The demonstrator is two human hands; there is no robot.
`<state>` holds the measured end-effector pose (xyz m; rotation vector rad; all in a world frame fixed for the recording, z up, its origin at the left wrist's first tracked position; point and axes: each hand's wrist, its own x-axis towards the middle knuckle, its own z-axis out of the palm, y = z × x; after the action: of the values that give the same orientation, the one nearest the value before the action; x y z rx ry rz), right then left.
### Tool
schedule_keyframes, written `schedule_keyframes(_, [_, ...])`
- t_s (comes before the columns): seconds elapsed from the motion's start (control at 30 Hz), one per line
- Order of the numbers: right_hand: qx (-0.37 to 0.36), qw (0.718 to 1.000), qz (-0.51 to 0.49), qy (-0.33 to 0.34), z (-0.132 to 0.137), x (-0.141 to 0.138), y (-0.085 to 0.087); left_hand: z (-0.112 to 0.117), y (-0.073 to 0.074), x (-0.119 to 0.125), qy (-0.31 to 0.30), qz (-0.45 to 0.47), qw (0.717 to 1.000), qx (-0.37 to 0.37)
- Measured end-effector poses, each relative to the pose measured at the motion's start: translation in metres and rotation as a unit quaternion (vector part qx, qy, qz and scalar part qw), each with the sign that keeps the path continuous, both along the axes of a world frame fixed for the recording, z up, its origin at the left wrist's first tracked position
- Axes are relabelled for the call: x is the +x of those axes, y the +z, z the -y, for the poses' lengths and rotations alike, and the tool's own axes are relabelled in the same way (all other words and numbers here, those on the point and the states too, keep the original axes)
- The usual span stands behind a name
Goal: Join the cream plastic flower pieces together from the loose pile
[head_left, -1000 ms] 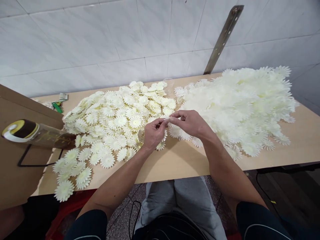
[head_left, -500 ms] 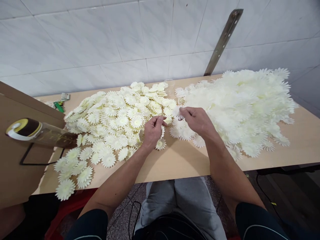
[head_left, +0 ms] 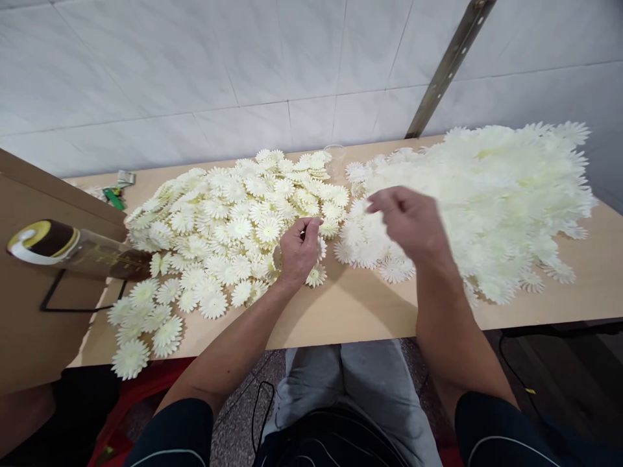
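Observation:
My left hand [head_left: 299, 250] is closed in a pinch, thumb against the bent index finger, at the right edge of a pile of cream artificial flower heads [head_left: 214, 233]. Whatever it pinches is hidden; a few petals show just behind the fingers. My right hand [head_left: 411, 220] is raised over the near left part of a second heap of whiter, thinner flower pieces [head_left: 501, 194]. Its fingers point left and are smeared by motion, so a small piece between them cannot be made out. A gap separates the two hands.
Both heaps lie on a wooden tabletop [head_left: 335, 318] against a tiled wall. At left are a cardboard box [head_left: 39, 324], a bottle with brown liquid [head_left: 104, 253] and a green tool [head_left: 114, 198]. A metal bar [head_left: 448, 71] leans behind. Some flowers overhang the front left edge.
My right hand has moved up and to the right, away from my left hand; the white flower piece at its fingertips no longer shows. My left hand stays nearly in place. The view has shifted slightly.

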<state>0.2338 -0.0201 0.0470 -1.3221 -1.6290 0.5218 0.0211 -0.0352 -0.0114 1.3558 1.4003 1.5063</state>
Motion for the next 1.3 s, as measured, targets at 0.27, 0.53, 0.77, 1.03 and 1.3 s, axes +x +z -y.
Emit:
schedule_keyframes(0.27, [-0.213, 0.951, -0.031, 0.224, 0.01, -0.065, -0.028, -0.005, -0.004, -0.003, 0.028, 0.009, 0.999, 0.018])
schedule_keyframes(0.53, [-0.156, 0.98, -0.038, 0.118, -0.001, -0.051, -0.032, -0.005, -0.002, -0.001, -0.033, 0.092, 0.995, -0.021])
schedule_keyframes(0.77, [-0.105, 0.992, -0.04, 0.055, -0.008, -0.044, -0.032, -0.005, -0.01, 0.006, -0.086, 0.111, 0.99, -0.008])
schedule_keyframes(1.03, [-0.153, 0.983, -0.02, 0.102, -0.005, -0.045, -0.032, -0.003, -0.004, 0.004, -0.069, 0.091, 0.993, 0.004])
schedule_keyframes(1.3, [-0.159, 0.982, -0.007, 0.097, -0.004, -0.048, -0.026, -0.002, -0.001, 0.006, -0.055, 0.079, 0.995, 0.008])
